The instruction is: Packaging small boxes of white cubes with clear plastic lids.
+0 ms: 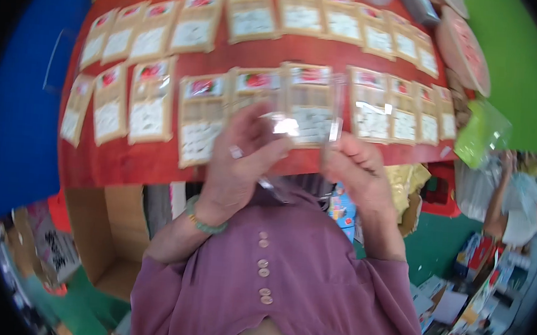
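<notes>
Biggest first: red table [113,168], w/ two rows of narrow light-wood trays [201,108] packed v. close. Risk, imo: a sleeve or wrist catches a near-row tray, it bumps its neighbour, and the lot goes askew. An open cardboard box [92,236] sits below the table's near edge, left side; anything knocked over there could land in it or on the floor.

Hands: both up over the near edge, in front of the trays. Right hand [359,167] has thumb + fingertips pinching the edge of a clear plastic sleeve [336,119]. Left hand [241,150] is curled by the glary part; too blurred, can't tell if it's gripping or just cupped. Sleeve's btw the hands, over the near row. If that pinch slips, prob. cause = slick, thin film; pull too hard and it may crease or split.

Smallest: white pcs [197,142] inside the trays; a tipped tray could spill 'em, if loose.
</notes>
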Tool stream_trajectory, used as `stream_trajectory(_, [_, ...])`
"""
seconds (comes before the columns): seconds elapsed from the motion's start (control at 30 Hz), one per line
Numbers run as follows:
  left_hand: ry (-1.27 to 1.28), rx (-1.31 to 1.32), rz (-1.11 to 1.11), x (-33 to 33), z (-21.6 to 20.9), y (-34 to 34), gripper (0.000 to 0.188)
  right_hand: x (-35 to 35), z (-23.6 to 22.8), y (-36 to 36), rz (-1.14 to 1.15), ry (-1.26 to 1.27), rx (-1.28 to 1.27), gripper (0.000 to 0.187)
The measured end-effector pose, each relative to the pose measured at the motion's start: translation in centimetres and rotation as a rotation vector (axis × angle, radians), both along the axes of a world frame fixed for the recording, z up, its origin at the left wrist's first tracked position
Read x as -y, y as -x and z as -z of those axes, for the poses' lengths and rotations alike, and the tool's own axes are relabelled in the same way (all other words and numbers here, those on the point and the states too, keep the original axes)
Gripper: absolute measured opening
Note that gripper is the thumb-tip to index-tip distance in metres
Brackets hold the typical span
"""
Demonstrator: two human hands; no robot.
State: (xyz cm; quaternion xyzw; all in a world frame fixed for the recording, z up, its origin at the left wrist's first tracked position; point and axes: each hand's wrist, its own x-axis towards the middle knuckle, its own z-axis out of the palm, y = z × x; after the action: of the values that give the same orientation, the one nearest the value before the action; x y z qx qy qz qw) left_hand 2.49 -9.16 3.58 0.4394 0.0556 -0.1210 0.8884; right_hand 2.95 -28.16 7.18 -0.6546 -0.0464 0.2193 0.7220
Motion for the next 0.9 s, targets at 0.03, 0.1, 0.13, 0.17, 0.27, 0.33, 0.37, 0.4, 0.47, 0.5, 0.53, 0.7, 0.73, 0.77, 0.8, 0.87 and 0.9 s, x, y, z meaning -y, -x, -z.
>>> stream_trajectory(0.03, [-0.003, -0.028, -0.058, 0.2, -0.7, 0.2, 0.042, 0.3, 0.1, -0.2, -0.061, -0.01, -0.01, 0.011])
stream_trajectory(0.1, [-0.007, -0.076, -0.063, 0.1, -1.3, 0.3, 0.032, 0.2, -0.5, 0.0, -0.032, -0.137, -0.028, 0.016])
stream_trajectory(0.13, [0.014, -0.092, -0.037, -0.3, -0.9, 0.5, 0.03, 0.4, 0.0, 0.1, -0.037, -0.197, -0.033, 0.016])
stream_trajectory(0.17, [0.08, -0.078, -0.02, 0.0, -1.1, 0.4, 0.029, 1.0, 0.2, 0.2, -0.054, -0.197, 0.004, 0.016])
stream_trajectory(0.27, [0.148, -0.035, 0.025, 0.4, -0.6, -0.2, 0.027, 2.7, 0.1, -0.6, -0.109, -0.145, 0.106, 0.015])
stream_trajectory(0.33, [0.151, 0.004, 0.043, 0.4, -0.5, -0.1, 0.026, 4.7, -1.1, -1.1, -0.09, 0.007, 0.193, 0.015])
stream_trajectory(0.37, [0.137, 0.01, 0.037, 0.4, -0.6, -0.1, 0.026, 5.9, -1.3, -1.6, 0.072, 0.07, 0.296, 0.012])
stream_trajectory(0.4, [0.123, 0.015, 0.025, 0.4, -0.8, 0.0, 0.025, 7.9, -1.3, -2.4, 0.227, 0.181, 0.301, 0.011])
stream_trajectory(0.47, [0.101, 0.027, -0.017, 0.3, -0.9, 0.1, 0.023, 13.7, -0.4, -5.8, 0.554, 0.627, 0.475, 0.017])
stream_trajectory(0.5, [0.101, 0.041, -0.048, 0.3, -0.9, 0.2, 0.023, 16.9, -0.5, -7.7, 0.607, 0.794, 0.566, 0.022])
stream_trajectory(0.53, [0.1, 0.053, -0.077, 0.3, -0.9, 0.2, 0.022, 20.2, 0.0, -9.5, 0.712, 1.028, 0.612, 0.024])
stream_trajectory(0.7, [0.007, -0.018, -0.139, 0.4, -1.0, -0.1, 0.022, 33.9, 4.4, -14.6, 0.648, 1.732, 0.477, 0.029])
stream_trajectory(0.73, [0.012, -0.045, -0.139, 0.6, -1.1, -0.5, 0.022, 35.6, 5.1, -14.7, 0.592, 1.827, 0.446, 0.03])
stream_trajectory(0.77, [0.015, -0.076, -0.148, 0.7, -1.1, -0.7, 0.022, 36.1, 5.4, -15.0, 0.576, 1.845, 0.452, 0.029])
stream_trajectory(0.8, [-0.002, -0.098, -0.193, 0.8, -1.4, -0.8, 0.022, 36.5, 5.3, -15.2, 0.56, 1.865, 0.459, 0.029])
stream_trajectory(0.87, [0.067, -0.108, -0.163, 1.2, -1.9, -1.0, 0.023, 38.8, 5.5, -15.6, 0.568, 1.88, 0.531, 0.024])
stream_trajectory(0.9, [0.059, -0.123, -0.188, 1.2, -1.8, -1.0, 0.023, 39.9, 5.3, -15.8, 0.546, 1.926, 0.524, 0.025])
